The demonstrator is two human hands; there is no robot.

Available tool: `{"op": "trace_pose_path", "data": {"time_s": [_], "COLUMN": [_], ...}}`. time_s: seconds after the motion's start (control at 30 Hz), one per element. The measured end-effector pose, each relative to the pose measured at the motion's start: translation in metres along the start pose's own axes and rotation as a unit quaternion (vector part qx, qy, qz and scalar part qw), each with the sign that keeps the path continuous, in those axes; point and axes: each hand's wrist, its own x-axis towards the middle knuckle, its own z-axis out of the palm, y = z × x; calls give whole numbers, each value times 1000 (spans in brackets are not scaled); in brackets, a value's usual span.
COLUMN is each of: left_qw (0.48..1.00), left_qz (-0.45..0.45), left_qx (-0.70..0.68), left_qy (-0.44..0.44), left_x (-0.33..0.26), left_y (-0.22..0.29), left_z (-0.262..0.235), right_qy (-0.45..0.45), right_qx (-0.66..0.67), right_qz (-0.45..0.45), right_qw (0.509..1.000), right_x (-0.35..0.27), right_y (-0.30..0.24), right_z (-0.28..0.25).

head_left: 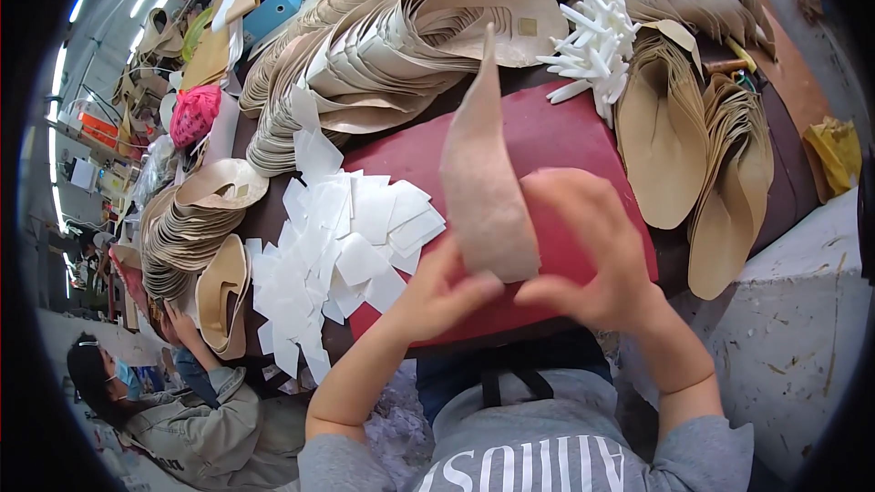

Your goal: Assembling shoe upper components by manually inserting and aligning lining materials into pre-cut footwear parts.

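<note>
A tan insole (483, 173) is pinched at its lower end by both grips, left hand (437, 296) and right hand (592, 255), above the red pad (547, 141). It is judged light, thin and bendy, best held by the edges. White slips (337, 246) lie left of the pad, insole stacks (401, 27) beyond it.

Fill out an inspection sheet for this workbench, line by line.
Surface: red pad on a dark bench, partly covered.
Job's things: tan insole-shaped piece, upright, pinched at its lower end by the left hand and the right hand.
Clutter: white cut sheets; fanned tan insole stacks; white plastic sticks.
Hands: both closed on the piece.
Cables: nothing seen.
Surroundings: seated co-worker at lower left; blue box behind the bench.
</note>
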Motion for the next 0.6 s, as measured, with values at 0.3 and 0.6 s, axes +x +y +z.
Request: {"op": "trace_pose_path", "data": {"time_s": [0.3, 0.6], "left_qw": [621, 541], "left_qz": [378, 376], "left_qx": [675, 731], "left_qy": [-129, -178], "left_x": [-27, -44], "left_y": [-17, -44], "left_z": [8, 8], "right_qy": [-235, -330], "right_qx": [-506, -682], "right_qz": [-383, -198], "right_qw": [736, 622], "right_x": [-22, -71], "right_y": [-8, 29], "right_z": [8, 13]}}
